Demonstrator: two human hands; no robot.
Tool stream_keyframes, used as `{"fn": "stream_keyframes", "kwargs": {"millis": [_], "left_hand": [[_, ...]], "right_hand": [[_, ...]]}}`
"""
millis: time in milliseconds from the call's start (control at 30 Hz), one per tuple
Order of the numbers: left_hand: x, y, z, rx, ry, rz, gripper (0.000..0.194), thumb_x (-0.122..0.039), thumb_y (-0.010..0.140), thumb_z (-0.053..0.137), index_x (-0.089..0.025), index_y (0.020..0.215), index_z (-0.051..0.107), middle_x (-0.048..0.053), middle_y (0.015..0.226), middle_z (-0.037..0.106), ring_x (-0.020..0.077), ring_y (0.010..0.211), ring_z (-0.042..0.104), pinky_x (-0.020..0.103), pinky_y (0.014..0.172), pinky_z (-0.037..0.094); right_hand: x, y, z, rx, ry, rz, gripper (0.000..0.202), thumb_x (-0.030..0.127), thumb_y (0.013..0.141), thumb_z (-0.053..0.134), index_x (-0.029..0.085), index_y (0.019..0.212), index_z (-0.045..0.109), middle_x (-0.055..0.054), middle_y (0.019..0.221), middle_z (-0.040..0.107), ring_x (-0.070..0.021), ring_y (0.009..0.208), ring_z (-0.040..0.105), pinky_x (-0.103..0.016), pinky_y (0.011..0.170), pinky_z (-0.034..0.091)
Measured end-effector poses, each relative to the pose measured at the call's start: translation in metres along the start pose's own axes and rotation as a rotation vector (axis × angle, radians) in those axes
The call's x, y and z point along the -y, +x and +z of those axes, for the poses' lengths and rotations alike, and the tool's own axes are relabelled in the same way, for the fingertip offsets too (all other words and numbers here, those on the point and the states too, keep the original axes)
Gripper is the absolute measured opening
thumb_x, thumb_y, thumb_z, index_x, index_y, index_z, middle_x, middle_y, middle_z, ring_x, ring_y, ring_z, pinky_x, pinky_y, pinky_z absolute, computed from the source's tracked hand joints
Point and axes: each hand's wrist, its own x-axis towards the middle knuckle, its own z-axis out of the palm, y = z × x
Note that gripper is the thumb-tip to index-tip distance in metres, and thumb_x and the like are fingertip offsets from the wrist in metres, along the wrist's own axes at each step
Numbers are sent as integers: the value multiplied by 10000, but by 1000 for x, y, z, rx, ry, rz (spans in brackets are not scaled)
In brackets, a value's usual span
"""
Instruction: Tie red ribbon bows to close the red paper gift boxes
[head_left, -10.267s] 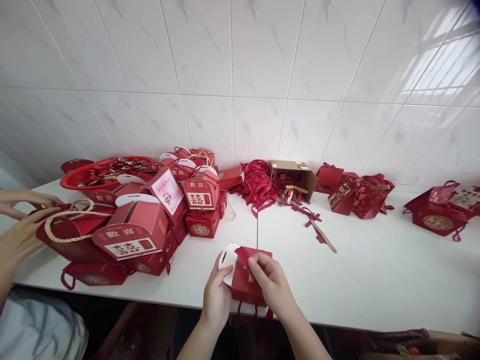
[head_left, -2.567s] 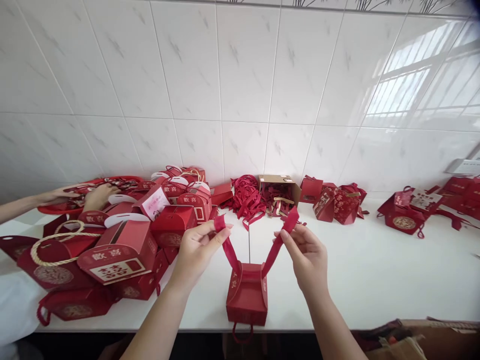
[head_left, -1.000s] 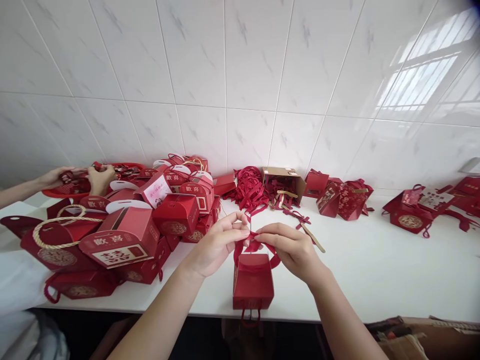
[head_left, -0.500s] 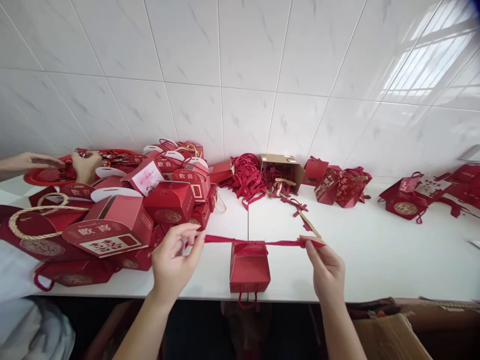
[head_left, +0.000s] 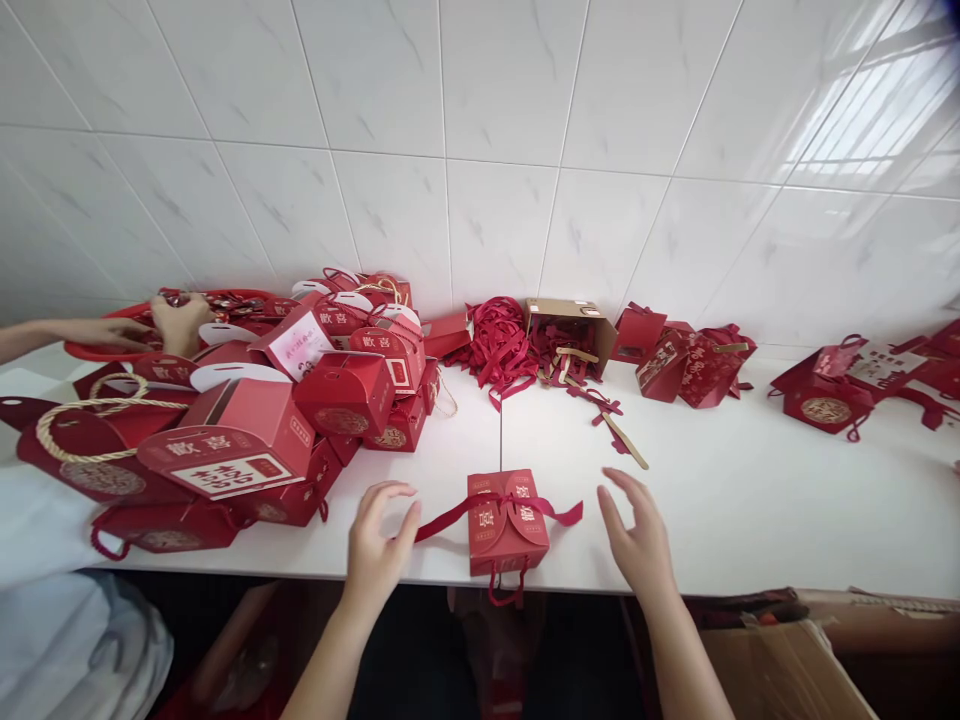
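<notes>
A small red gift box (head_left: 504, 545) with gold characters sits at the table's front edge, its top flaps folded together. A dark red ribbon (head_left: 559, 512) is knotted across its top, with one tail out to each side. My left hand (head_left: 381, 535) is at the left tail, thumb and fingers apart; the tail's end passes behind the thumb. To the right of the other tail, my right hand (head_left: 634, 525) hovers with fingers spread, touching nothing. A red cord handle (head_left: 508, 590) hangs over the table edge on the box's near side.
Stacked red gift boxes (head_left: 225, 440) fill the left. Behind them another person's hands (head_left: 180, 318) reach into a red tray (head_left: 82, 350). A ribbon heap (head_left: 499, 345) and an open cardboard box (head_left: 600, 335) stand by the wall, more red boxes (head_left: 701, 370) rightward. Cartons (head_left: 780, 670) stand below the table.
Both hands have let go of the stretched ribbon and opened; its tails now droop beside the knot. The box's patterned top has come into view, flaps down.
</notes>
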Motion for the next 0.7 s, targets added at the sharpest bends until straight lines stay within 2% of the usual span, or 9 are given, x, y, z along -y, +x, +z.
{"fn": "stream_keyframes", "kwargs": {"millis": [100,167,233,333,467,567,700], "left_hand": [[-32,2,22,194,-289,-137,177,-315,773,583,-205,906,542,55,973,585,219,1004,564,367,941,417],[-46,1,35,266,-383,-189,231,-313,746,617,-206,928,523,53,991,574,215,984,573,362,901,441],[-53,0,44,281,-412,-219,278,-306,718,646,-212,938,505,50,1000,562,209,952,577,349,845,461],[-54,-1,51,278,-417,-262,309,-309,702,658,-219,930,471,38,981,538,197,935,565,320,787,468],[-48,2,49,382,-391,-318,320,-337,723,643,-226,913,410,4,891,519,168,842,563,295,740,453],[-47,4,40,482,-306,-294,301,-397,751,616,-232,868,393,-39,763,503,152,723,554,280,683,432],[-46,11,26,446,-111,-188,351,-446,714,648,-243,860,401,-85,620,386,133,587,455,257,619,366]], "right_hand": [[29,1,16,271,134,13,341,412,876,484,186,1105,595,-129,1071,652,-257,1002,605,-421,831,500],[39,0,27,378,190,41,340,426,888,454,187,1095,578,-117,1035,652,-235,951,614,-356,737,524],[41,-1,36,414,221,66,311,444,882,458,183,1012,567,-89,934,643,-203,841,614,-300,643,510],[35,-1,45,415,285,113,283,473,842,517,190,858,505,-14,771,578,-137,626,550,-248,535,446],[28,0,49,475,361,183,306,493,826,535,206,788,435,71,602,453,-86,482,412,-210,457,332],[28,4,44,474,367,155,298,469,814,564,214,793,411,106,514,370,-85,462,340,-210,465,293],[32,13,26,455,321,76,329,413,796,602,222,678,361,93,525,358,-85,475,315,-223,473,288]]}}
